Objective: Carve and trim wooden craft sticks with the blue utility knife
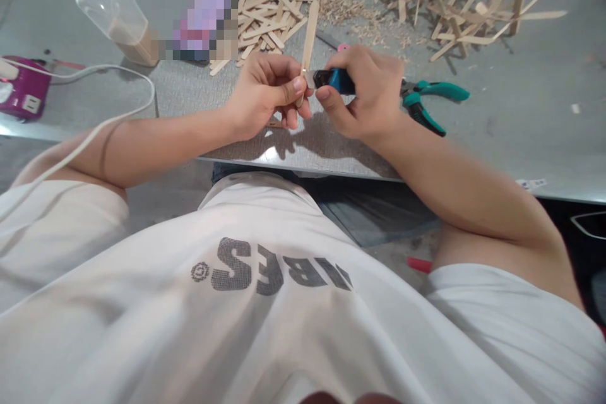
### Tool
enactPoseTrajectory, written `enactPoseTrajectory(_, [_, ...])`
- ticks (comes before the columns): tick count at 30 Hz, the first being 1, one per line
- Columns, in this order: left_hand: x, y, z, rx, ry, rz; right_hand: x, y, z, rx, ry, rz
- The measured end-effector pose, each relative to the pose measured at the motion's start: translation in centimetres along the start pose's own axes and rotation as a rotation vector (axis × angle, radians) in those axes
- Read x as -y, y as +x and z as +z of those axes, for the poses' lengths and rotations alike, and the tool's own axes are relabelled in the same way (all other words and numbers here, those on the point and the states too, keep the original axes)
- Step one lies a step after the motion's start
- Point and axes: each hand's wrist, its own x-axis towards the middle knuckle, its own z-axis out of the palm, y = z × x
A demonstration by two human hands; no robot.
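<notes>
From the head cam: the left hand [269,91] has a flat wooden stick [310,35] pinched pretty snugly between thumb and fingers, near its lower end, with the long end pointing away from the body above the grey table [511,107]. Just right of the stick, the right hand [372,88] is wrapped around a blue-and-black cutter [338,80], blade [309,79] pointed at the stick right by the left thumb. Honestly can't tell if the edge is actually biting in or just sitting against it.

Just left of that stick there's a messy heap of similar loose sticks [265,25], and past those a pixelated phone-looking thing [203,19], then a clear bottle [135,38] with something tan in the bottom. Way off left of the stick is a purple socket block [29,96] and a white cable [146,85]. Beyond it and to the right: a scatter of shavings [350,11], then a big spiky tangle of sticks [454,0]. Teal-handled pliers [442,89] lie right of the stick, past the right hand.
</notes>
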Motion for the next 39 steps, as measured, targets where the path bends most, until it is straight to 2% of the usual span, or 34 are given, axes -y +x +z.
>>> enactPoseTrajectory(3, [-0.4,-0.1,0.2,-0.016,0.017,0.011,-0.4,-0.2,0.3,-0.023,-0.049,0.013])
enactPoseTrajectory(8, [-1.8,-0.6,1.2,-0.058,0.018,0.022,0.4,0.3,0.0,0.077,0.037,0.032])
enactPoseTrajectory(12, [-2.6,-0.6,1.8,-0.109,-0.014,0.000,1.1,0.6,0.0,-0.073,0.188,0.070])
enactPoseTrajectory(15, [-2.8,-0.6,1.9,-0.126,-0.011,-0.007,0.7,0.6,0.0,-0.148,0.233,0.111])
enactPoseTrajectory(17, [-2.8,-0.7,1.8,-0.117,-0.002,-0.010,0.3,0.7,-0.2,-0.102,0.227,0.101])
enactPoseTrajectory(20, [-2.6,-0.9,1.7,-0.093,-0.039,0.019,-0.2,0.7,-0.3,0.062,0.185,0.044])
enactPoseTrajectory(22, [-2.5,-0.8,1.6,-0.055,-0.077,0.047,-0.3,0.7,-0.4,0.123,0.167,0.032])
enactPoseTrajectory(26, [-1.8,-0.4,1.0,0.034,-0.082,0.036,-0.2,0.8,-0.4,0.162,0.167,0.068])
enactPoseTrajectory(33, [-0.8,-0.2,0.5,-0.007,0.048,-0.014,0.6,1.1,-1.1,0.192,0.155,0.079])
enactPoseTrajectory(36, [-0.8,-0.2,0.3,0.031,0.020,0.012,0.9,1.3,-1.2,0.189,0.188,0.054])
enactPoseTrajectory(39, [-1.1,-0.3,0.3,0.066,0.033,0.012,1.1,1.6,-1.4,0.248,0.263,0.051])
